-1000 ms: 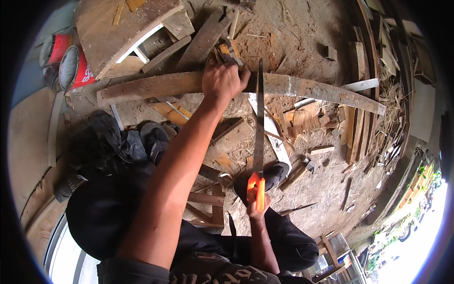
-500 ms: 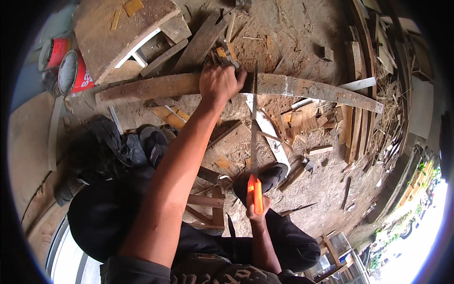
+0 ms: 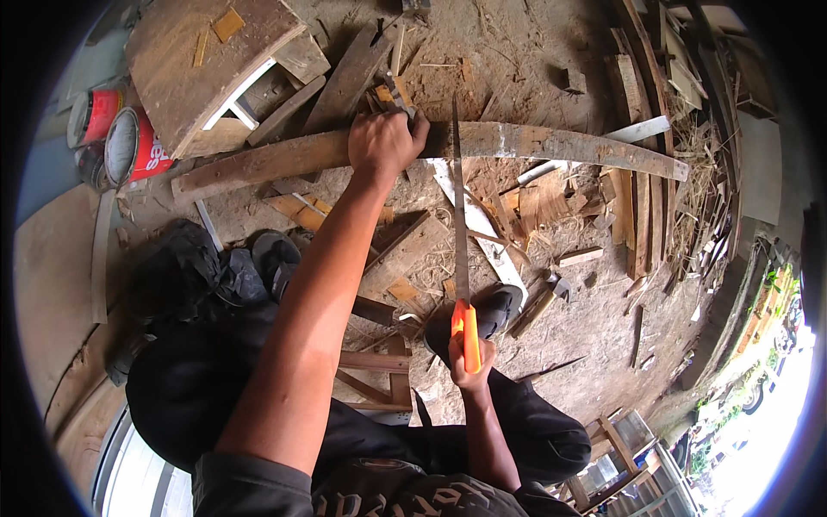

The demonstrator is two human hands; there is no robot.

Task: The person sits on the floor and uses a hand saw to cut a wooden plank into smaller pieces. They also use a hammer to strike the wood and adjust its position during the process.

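Left hand clasps the plank; just right of that grip, the handsaw crosses both plank edges, open dirt floor ahead. Right hand wraps its handle, blade pointing forward, long axis crosswise to the plank.

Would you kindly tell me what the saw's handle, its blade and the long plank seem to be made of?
Handle: probably smooth plastic, given its even, bright orange. Blade: likely metal, being thin, straight and dull grey. Long plank: apparently rough, weathered wood, judging by its brown, pale-patched face.
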